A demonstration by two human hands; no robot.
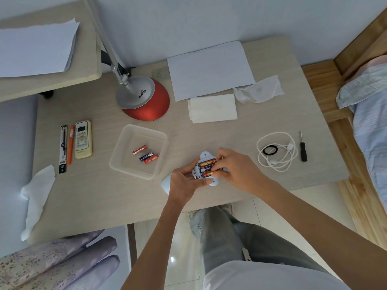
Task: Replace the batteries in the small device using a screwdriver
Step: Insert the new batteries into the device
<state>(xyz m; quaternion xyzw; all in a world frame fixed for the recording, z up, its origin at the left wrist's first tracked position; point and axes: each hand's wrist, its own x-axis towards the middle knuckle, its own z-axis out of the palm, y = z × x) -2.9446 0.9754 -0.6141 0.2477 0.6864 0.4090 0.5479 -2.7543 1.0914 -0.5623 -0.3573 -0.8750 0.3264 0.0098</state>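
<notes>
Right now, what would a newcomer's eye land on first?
In the centre, the left hand holds the white device while the right hand curls its fingers onto its three batteries. Next come the red lamp behind and three loose batteries in the clear tub.

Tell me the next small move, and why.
Probably press the lowest battery flat into its slot with the right hand. The left hand holds the white device open side up, all three slots look filled, the right fingers are on the lower cells, and three other batteries lie in the clear container.
</notes>
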